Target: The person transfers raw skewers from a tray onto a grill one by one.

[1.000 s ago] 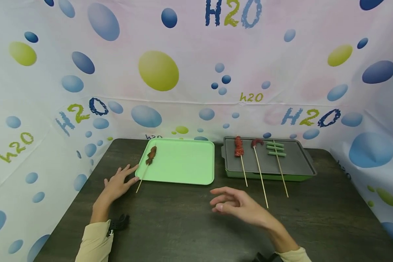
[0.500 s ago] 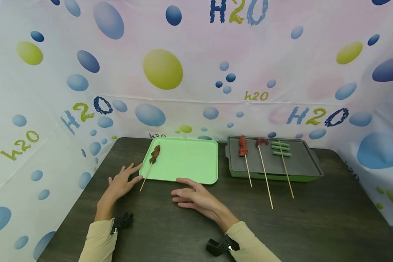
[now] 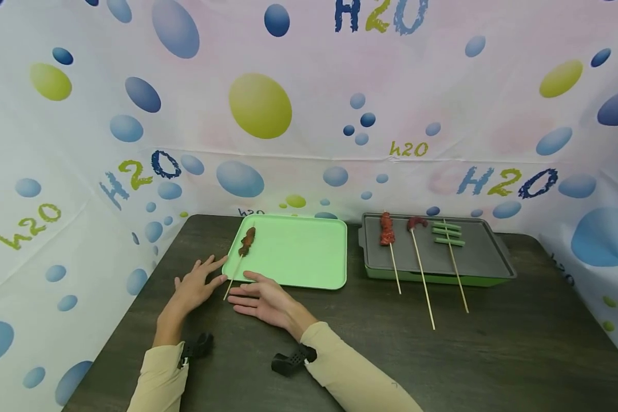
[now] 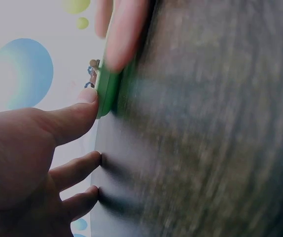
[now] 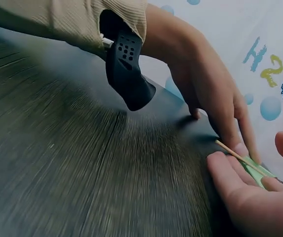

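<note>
A skewer with brown pieces (image 3: 246, 241) lies at the left end of a light green tray (image 3: 298, 254), its bare stick jutting over the near edge. Beside the tray's left corner is my left hand (image 3: 191, 290), fingers spread. The left wrist view has its thumb (image 4: 80, 116) against the green rim, with two other fingertips down on the table. My right hand (image 3: 268, 302) reaches in from the right with extended fingers close to the stick's lower end. In the right wrist view its fingers (image 5: 228, 175) are beside the stick (image 5: 240, 158); contact is unclear.
Right of the tray stands a dark grey griddle (image 3: 479, 252) on a green base. On it lie a red meat skewer (image 3: 387, 232), one with a curled reddish piece (image 3: 417, 222) and one with green sticks (image 3: 448, 234). A printed cloth (image 3: 298, 86) hangs behind the dark table (image 3: 443, 366).
My right hand has travelled left from in front of the griddle to the skewer stick at the tray. My left hand stays at the tray's corner. The head view has shifted slightly.
</note>
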The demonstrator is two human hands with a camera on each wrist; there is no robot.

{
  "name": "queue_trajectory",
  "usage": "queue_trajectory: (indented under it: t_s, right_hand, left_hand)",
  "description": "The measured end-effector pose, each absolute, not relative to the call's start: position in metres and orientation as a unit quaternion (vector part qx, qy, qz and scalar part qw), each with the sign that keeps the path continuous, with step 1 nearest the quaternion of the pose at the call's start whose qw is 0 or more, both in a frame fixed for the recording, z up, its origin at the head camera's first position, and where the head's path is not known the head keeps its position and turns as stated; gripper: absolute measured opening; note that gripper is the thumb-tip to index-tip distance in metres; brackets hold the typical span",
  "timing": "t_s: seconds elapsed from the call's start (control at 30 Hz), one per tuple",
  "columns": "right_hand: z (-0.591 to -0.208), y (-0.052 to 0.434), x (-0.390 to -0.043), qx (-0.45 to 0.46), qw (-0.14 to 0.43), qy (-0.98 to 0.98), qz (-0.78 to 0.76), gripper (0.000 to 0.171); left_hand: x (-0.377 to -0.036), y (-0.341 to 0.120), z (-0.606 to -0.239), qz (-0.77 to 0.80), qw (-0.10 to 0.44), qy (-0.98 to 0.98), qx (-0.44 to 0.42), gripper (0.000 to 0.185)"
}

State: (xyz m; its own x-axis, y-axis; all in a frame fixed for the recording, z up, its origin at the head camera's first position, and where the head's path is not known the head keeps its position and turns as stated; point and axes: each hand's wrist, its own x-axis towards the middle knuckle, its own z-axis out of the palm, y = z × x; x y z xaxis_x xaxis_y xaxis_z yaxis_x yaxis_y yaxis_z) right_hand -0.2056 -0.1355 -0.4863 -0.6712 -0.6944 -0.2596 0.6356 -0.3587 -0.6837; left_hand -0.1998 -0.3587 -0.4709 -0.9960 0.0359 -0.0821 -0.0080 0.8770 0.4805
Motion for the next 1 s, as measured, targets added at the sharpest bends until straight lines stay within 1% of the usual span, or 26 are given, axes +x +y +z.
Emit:
queue_trajectory:
  t_s: [0.17, 0.43, 0.57, 0.8, 1.0]
  right_hand:
    - [-0.485, -0.151, -0.209, -0.011, 0.394, 0.382, -0.836, 0.061]
    - [-0.48, -0.149, -0.212, 0.033, 0.316, 0.461, -0.828, 0.042]
    - [-0.482, -0.142, -0.208, 0.023, 0.305, 0.492, -0.815, 0.038]
    - [-0.48, -0.115, -0.197, -0.01, 0.299, 0.504, -0.81, 0.04]
    - [-0.468, -0.084, -0.187, -0.048, 0.301, 0.511, -0.804, 0.042]
  left_hand:
    - [-0.198, -0.36, -0.472, 0.254, 0.038, 0.966, 0.006, 0.059]
    - [-0.2, -0.359, -0.473, 0.26, 0.032, 0.965, 0.008, 0.059]
    - [-0.201, -0.359, -0.474, 0.256, 0.037, 0.966, 0.008, 0.059]
    - [-0.202, -0.359, -0.474, 0.252, 0.03, 0.967, 0.007, 0.059]
    - [-0.2, -0.361, -0.475, 0.251, 0.029, 0.967, 0.012, 0.06]
